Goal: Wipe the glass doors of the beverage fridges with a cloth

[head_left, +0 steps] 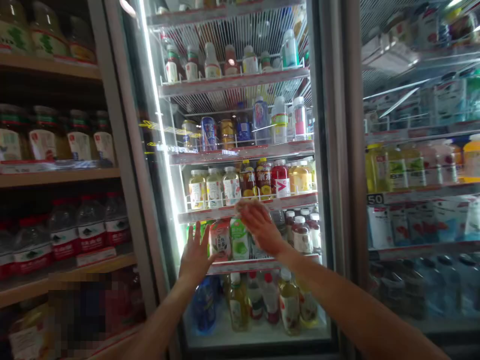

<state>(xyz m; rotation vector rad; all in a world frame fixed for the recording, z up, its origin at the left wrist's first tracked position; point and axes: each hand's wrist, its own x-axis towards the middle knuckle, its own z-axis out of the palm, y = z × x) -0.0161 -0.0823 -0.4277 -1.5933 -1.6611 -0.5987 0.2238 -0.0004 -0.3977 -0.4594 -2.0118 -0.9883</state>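
Note:
A lit drinks fridge (330, 150) with several wire shelves of bottles and cans fills the middle of the view. My left hand (195, 254) is raised with fingers spread, beside a pink-labelled bottle (220, 239) on the second shelf from the bottom. My right hand (260, 225) is stretched out flat and blurred, over a green-labelled bottle (239, 239) and the shelf rail above it. Neither hand grips anything. Whether the hands are inside the fridge or against its glass I cannot tell.
Wooden shelves (60, 177) on the left carry jars and large water bottles (90, 225). A second glass-door fridge (420, 200) with juice bottles and cartons stands on the right. A pixelated patch covers the lower left corner.

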